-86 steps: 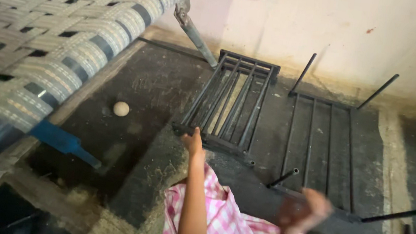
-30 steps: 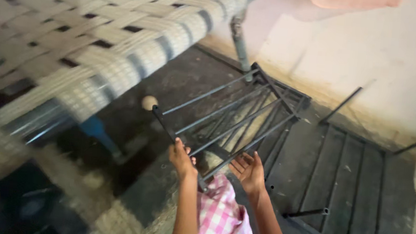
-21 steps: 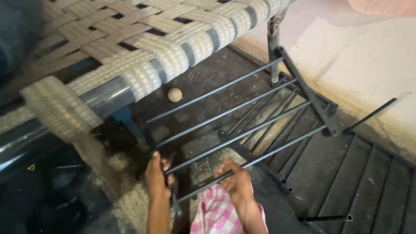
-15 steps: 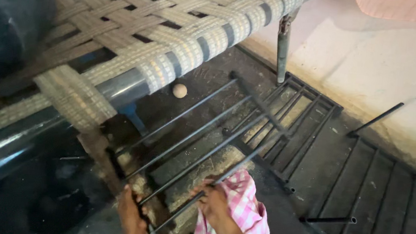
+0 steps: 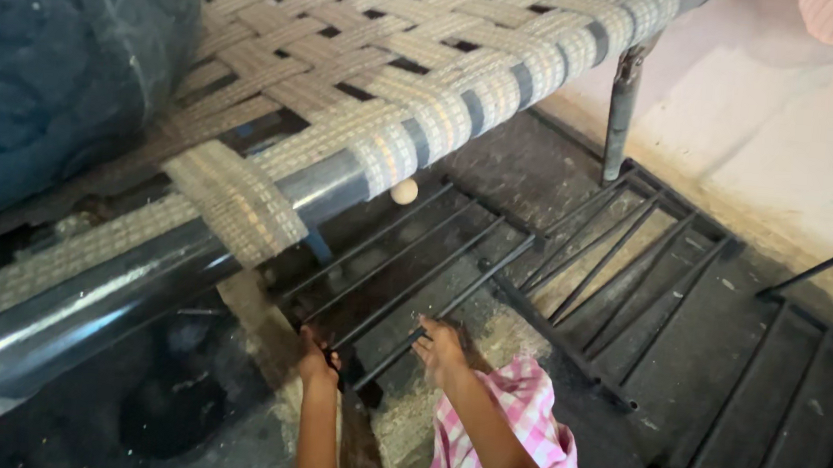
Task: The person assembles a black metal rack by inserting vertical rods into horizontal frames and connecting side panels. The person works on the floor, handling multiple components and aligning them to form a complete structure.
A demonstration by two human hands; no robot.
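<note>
Down low, both hands grip a black metal grate (image 5: 432,281) beside a woven cot (image 5: 369,89).
Left hand (image 5: 318,361) closes on the grate's near corner, right hand (image 5: 442,347) curls around a bar; the grate lies tilted on the dark floor (image 5: 724,391), partly under the cot, a small pale ball (image 5: 404,192) beyond.

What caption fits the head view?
Both hands, left hand and right hand, grip a black metal rack beside a woven cot.
</note>
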